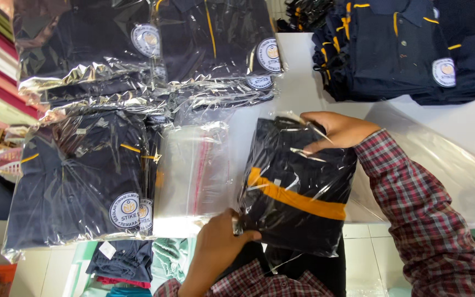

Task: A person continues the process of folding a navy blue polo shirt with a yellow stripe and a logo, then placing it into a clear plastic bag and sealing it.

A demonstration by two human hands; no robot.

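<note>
- The bagged shirt (298,190), a folded dark navy garment with an orange band across it, sits inside a clear plastic bag in the middle of the view, partly over the near edge of the white tabletop (303,66).
- The left hand (221,242) is clenched on the near left corner of the bagged shirt, pinching the plastic there between thumb and fingers.
- The right hand (336,129) grasps the far end of the bagged shirt, fingers curled over its top edge; a red-and-white checked sleeve (419,209) runs back from it toward the person.
- Just to the left of the bagged shirt lies a stack of empty clear bags (193,176), flat, with a thin red strip down it.
- Further left of the bagged shirt lie already packed dark shirts (78,176) in shiny plastic, with round white badges showing; more of them lie beyond, toward the far side.
- Beyond the bagged shirt and to its right is a pile of unbagged navy shirts (397,49) with yellow piping and a round badge.
- To the right of the bagged shirt, under the checked sleeve, another loose clear bag (457,165) lies spread flat.
</note>
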